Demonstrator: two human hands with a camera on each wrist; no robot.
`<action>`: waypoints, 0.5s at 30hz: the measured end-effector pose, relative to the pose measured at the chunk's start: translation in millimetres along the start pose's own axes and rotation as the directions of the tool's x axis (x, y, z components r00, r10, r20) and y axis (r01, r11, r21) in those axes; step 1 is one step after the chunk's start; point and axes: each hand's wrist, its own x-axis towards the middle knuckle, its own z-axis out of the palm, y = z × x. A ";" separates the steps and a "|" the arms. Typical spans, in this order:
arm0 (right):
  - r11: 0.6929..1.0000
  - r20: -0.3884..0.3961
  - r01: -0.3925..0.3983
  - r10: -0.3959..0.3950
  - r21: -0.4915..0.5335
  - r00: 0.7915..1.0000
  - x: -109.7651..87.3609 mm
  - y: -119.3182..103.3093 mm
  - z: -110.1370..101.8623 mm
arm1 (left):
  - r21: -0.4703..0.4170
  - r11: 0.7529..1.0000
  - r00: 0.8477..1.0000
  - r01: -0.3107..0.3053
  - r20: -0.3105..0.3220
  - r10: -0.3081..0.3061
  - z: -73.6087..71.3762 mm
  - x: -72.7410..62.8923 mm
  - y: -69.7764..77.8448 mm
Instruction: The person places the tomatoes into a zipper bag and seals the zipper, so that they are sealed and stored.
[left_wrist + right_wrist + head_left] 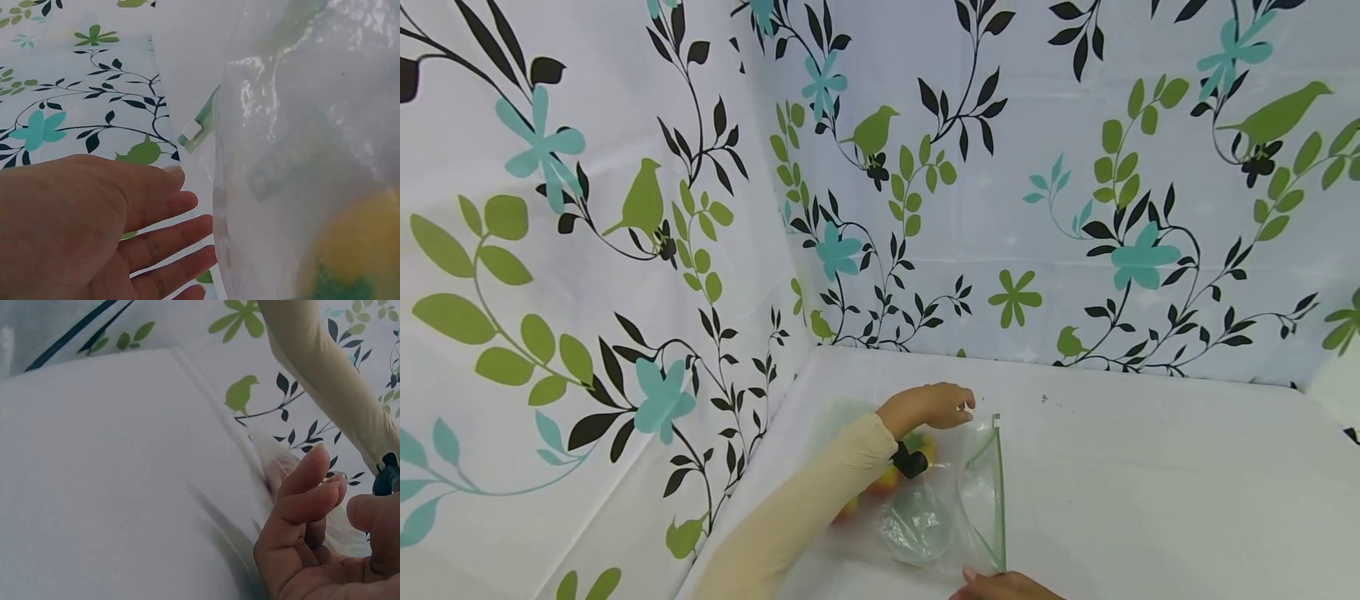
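Observation:
A clear zip bag (951,546) lies on the white table, its green-edged mouth (1000,500) facing right and gaping a little. Inside are several red and yellow round things, perhaps fruit (883,483), and a crumpled clear round bundle (917,521). My left hand (928,406) hovers by the bag's far edge; in the left wrist view its fingers (165,247) are loosely extended beside the plastic, near the white zip slider (190,132). My right hand (1009,587) is at the mouth's near corner. Its fingers (306,506) are loosely bent, apart from the thumb, with plastic behind them.
The white table (1135,483) extends to the right of the bag. Cloth walls (880,275) with printed leaves and birds stand behind and at the left. A black camera (910,461) on the left wrist sits above the bag.

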 end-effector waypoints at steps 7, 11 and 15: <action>0.993 -0.048 -0.036 0.042 0.112 0.998 0.2 3.4 4.3 | 0.023 0.999 0.995 -0.044 0.090 0.042 -3.1 18.3 2.3; 0.991 -0.101 -0.036 0.049 0.130 0.994 -1.6 4.7 4.3 | 0.024 0.998 0.993 -0.060 0.107 0.057 -3.9 22.6 3.3; 0.985 -0.123 -0.023 0.045 0.174 0.991 -3.8 7.2 6.0 | 0.039 0.999 0.996 -0.033 0.087 0.029 -1.2 25.6 2.8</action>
